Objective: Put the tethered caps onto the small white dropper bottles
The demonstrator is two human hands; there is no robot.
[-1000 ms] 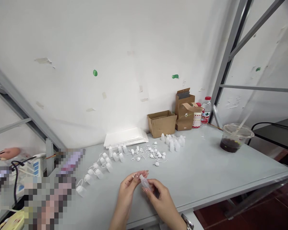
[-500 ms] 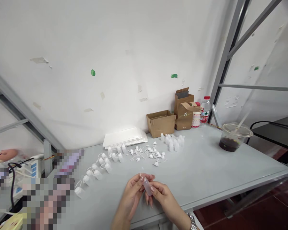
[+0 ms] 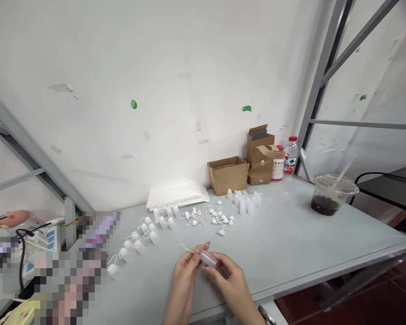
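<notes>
With fingers of left hand (image 3: 189, 266) at one end and right hand (image 3: 230, 274) near the rightward base, grasping a small bottle (image 3: 209, 258) with long axis aslant.

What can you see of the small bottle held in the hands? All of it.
The small bottle is whitish and translucent, apparently plastic, with a plain rounded body. It is held tilted over the near part of the table, sloping down to the right. Fingers of the left hand cover its upper end, so the fit of any cap there can't be told; a thin white strap sticks out beyond them. The right hand grips the lower end.
</notes>
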